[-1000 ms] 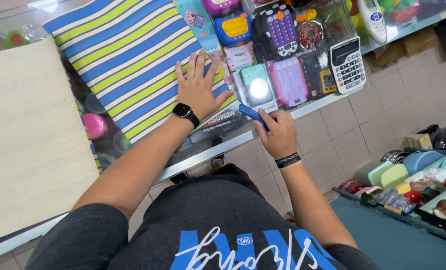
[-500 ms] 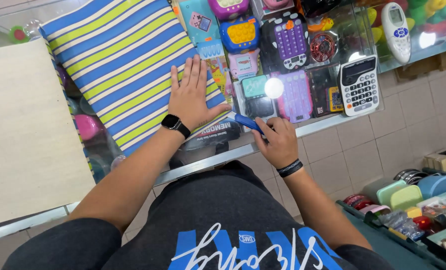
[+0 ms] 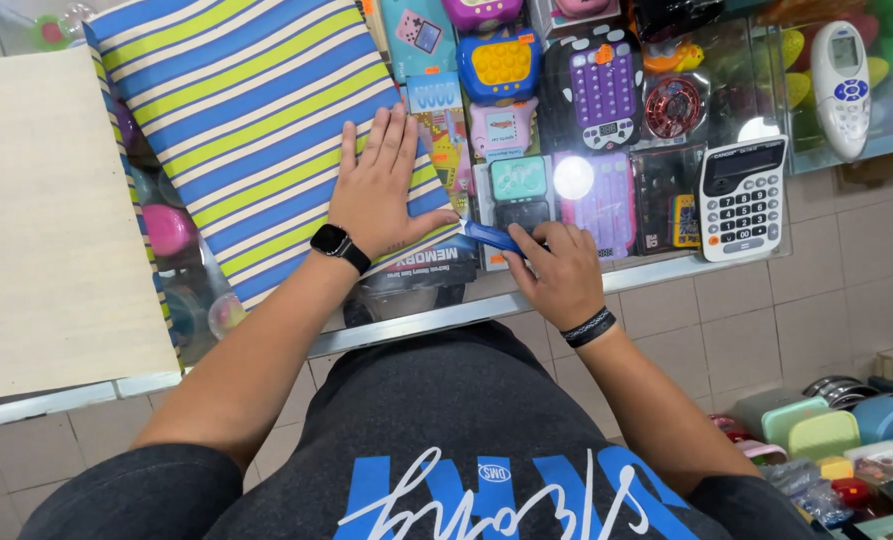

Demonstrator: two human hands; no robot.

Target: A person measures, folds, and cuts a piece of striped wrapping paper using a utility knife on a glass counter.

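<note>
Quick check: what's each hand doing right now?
Left hand: open, flat on the striped wrapping paper.
Right hand: closed on a blue cutter.

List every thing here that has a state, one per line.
Left hand: flat, palm down on the striped paper.
Right hand: closed around the blue cutter.
Striped paper: spread on the glass counter, corner pinned by the left hand.
Blue cutter: gripped, tip at the paper's corner.
Calculator: lying face up, display blank.
Cream sheet: lying flat, untouched.
</note>
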